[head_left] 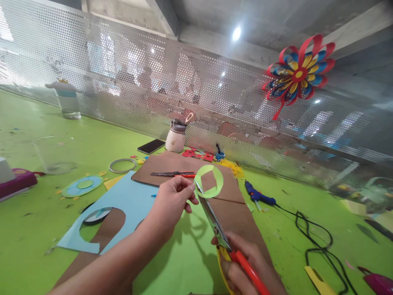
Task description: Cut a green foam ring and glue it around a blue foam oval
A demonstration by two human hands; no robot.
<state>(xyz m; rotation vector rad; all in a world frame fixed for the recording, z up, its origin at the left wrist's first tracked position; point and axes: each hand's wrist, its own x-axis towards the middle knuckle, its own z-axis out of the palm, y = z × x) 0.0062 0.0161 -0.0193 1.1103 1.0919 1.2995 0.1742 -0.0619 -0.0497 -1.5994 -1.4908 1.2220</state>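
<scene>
My left hand (175, 198) pinches the left edge of a light green paper ring (219, 180), held up over the brown cardboard (227, 213). The ring's middle is partly cut out, and cardboard shows through the gap. In my right hand (242, 262) is a pair of scissors (215, 223) with red and yellow handles. Its blade tips reach the inner left edge of the ring, close to my left fingertips. Whether the blades are fully closed is hard to see. Under my hands lies a light green sheet (175, 262).
Blue paper (129, 196) with a round cutout lies left. A craft knife (172, 173) rests on the cardboard. A blue glue gun (259, 194) with its cord is at right. Behind stand a white jar (175, 137), a phone (151, 146) and a perforated metal screen (129, 82).
</scene>
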